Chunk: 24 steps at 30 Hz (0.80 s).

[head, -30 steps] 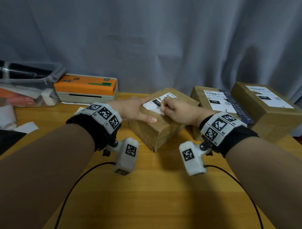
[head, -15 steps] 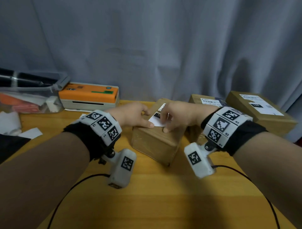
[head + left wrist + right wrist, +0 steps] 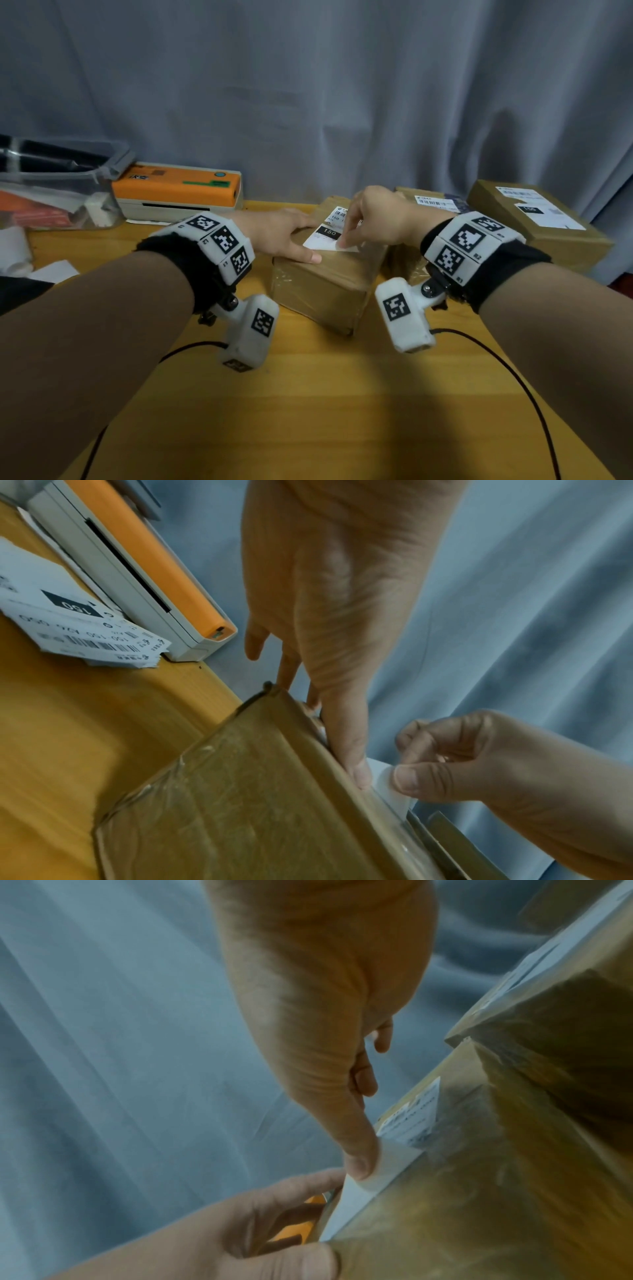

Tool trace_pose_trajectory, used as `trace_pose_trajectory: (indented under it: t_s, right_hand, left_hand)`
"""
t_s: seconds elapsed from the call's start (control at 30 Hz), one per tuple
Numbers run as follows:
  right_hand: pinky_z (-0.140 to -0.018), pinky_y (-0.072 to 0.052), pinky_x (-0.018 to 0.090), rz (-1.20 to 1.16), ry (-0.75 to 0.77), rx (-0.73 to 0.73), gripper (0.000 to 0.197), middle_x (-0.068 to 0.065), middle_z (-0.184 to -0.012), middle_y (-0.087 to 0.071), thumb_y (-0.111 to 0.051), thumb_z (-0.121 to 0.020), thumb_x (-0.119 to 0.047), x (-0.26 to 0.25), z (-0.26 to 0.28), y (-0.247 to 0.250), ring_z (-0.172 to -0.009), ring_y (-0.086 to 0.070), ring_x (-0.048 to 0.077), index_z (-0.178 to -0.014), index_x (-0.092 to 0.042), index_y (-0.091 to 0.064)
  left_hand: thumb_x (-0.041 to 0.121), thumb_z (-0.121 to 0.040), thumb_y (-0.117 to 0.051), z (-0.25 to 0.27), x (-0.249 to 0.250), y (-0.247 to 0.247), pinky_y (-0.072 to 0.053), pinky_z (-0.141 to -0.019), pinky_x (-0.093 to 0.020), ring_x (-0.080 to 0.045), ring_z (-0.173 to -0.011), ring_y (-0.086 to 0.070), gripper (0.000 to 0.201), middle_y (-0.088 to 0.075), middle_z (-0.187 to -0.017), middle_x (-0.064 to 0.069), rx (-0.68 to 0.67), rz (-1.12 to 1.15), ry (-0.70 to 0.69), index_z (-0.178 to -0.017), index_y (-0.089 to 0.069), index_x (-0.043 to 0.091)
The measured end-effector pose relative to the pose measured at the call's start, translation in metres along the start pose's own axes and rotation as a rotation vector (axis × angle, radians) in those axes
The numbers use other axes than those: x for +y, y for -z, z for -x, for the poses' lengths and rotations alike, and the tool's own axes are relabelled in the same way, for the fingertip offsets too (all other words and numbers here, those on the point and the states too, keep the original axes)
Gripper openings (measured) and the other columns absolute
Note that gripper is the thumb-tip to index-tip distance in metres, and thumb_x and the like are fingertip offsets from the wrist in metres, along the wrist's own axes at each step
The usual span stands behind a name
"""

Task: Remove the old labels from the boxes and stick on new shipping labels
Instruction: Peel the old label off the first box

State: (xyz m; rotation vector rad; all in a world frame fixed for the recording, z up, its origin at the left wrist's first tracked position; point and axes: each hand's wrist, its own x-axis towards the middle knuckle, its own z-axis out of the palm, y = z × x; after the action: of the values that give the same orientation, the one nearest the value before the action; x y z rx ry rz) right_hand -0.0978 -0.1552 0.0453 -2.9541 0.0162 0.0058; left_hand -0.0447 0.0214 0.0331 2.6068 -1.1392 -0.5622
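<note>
Since the earlier frame: my right hand [image 3: 373, 219] is lifting higher over the front box [image 3: 329, 274] at frame centre, and the white label [image 3: 325, 236] on its top is showing more of its black "150" patch.

Item, right grip: thumb and forefinger are pinching the near corner of the label, which is curling up off the cardboard in the right wrist view; the far part is lying flat on the box top.

Item, left grip: my left hand [image 3: 284, 233] is lying flat with straight fingers on the box top, just left of the label, holding nothing, only pressing.

Item, other stock: two more labelled boxes [image 3: 534, 219] are sitting at right of frame; a stack of printed labels [image 3: 68, 618] is lying on the tabletop [image 3: 325, 394] beside the orange printer [image 3: 178, 188] at upper left.

Risks, as I am judging them:
- Paper may be tearing if I am pulling too steeply, leaving a stuck remnant.
- Cardboard skin or the clear tape may be lifting with the adhesive.
- Box may be sliding or tipping if my left palm is easing off.
- Thin corner may be slipping from so small a pinch.
</note>
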Motion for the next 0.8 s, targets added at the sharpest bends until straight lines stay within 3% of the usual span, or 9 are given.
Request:
trace_pose_trajectory:
  t_s: [0.13,0.2,0.3,0.4,0.5,0.6,0.8]
  right_hand:
    - [-0.096,-0.037,0.044,0.01,-0.014,0.032,0.019,-0.009,-0.084,-0.069,-0.077,-0.07,-0.046,0.004,-0.002,0.0,-0.089,-0.056,0.009,-0.068,-0.027,-0.073]
    - [-0.092,-0.035,0.04,0.007,-0.018,0.051,0.018,-0.009,-0.087,-0.068,-0.077,-0.07,-0.046,0.005,-0.003,0.001,-0.087,-0.052,0.007,-0.07,-0.028,-0.073]
    - [-0.083,-0.024,0.034,0.045,-0.027,0.064,0.015,-0.009,-0.095,-0.065,-0.075,-0.072,-0.046,0.005,-0.002,0.003,-0.092,-0.047,0.008,-0.071,-0.032,-0.07]
    - [-0.082,-0.022,0.033,0.038,-0.029,0.081,0.017,-0.008,-0.096,-0.064,-0.075,-0.073,-0.046,0.004,-0.001,0.005,-0.096,-0.045,0.009,-0.069,-0.032,-0.067]
    - [-0.086,-0.026,0.034,0.035,-0.037,0.095,0.018,-0.009,-0.095,-0.062,-0.075,-0.074,-0.045,0.004,-0.001,0.006,-0.101,-0.046,0.012,-0.067,-0.031,-0.067]
    - [-0.097,-0.033,0.041,0.015,-0.041,0.106,0.017,-0.008,-0.094,-0.061,-0.076,-0.073,-0.043,0.004,-0.001,0.007,-0.106,-0.048,0.014,-0.067,-0.03,-0.067]
    - [-0.098,-0.031,0.039,-0.014,-0.052,0.128,0.014,-0.006,-0.099,-0.061,-0.075,-0.075,-0.041,0.004,0.003,0.01,-0.108,-0.047,0.016,-0.073,-0.029,-0.069]
  left_hand:
    - [0.046,-0.086,-0.059,-0.002,-0.003,-0.003,-0.024,-0.107,-0.025,-0.016,-0.137,-0.027,0.074,-0.024,-0.152,0.003,0.007,0.016,0.007,-0.147,-0.024,0.027]
    - [0.046,-0.086,-0.059,-0.002,-0.003,-0.003,-0.023,-0.105,-0.024,-0.015,-0.137,-0.027,0.074,-0.024,-0.152,0.004,0.012,0.021,0.009,-0.148,-0.023,0.027]
    - [0.049,-0.085,-0.058,-0.002,-0.005,-0.004,-0.023,-0.106,-0.025,-0.015,-0.139,-0.025,0.076,-0.021,-0.154,0.005,0.011,0.014,0.02,-0.148,-0.021,0.027]
    - [0.051,-0.085,-0.057,-0.002,-0.005,-0.004,-0.022,-0.108,-0.027,-0.016,-0.14,-0.023,0.077,-0.019,-0.155,0.005,0.008,-0.006,0.027,-0.149,-0.02,0.028]
    - [0.05,-0.085,-0.057,-0.002,-0.003,-0.003,-0.022,-0.109,-0.029,-0.017,-0.14,-0.023,0.076,-0.019,-0.155,0.004,-0.001,-0.016,0.029,-0.148,-0.02,0.029]
    - [0.048,-0.086,-0.057,-0.001,-0.002,-0.002,-0.023,-0.108,-0.028,-0.017,-0.14,-0.024,0.075,-0.021,-0.154,0.004,-0.003,-0.011,0.022,-0.148,-0.021,0.028]
    - [0.049,-0.086,-0.057,0.0,-0.002,-0.003,-0.023,-0.11,-0.029,-0.017,-0.14,-0.023,0.075,-0.02,-0.155,0.004,-0.001,-0.017,0.03,-0.148,-0.021,0.027]
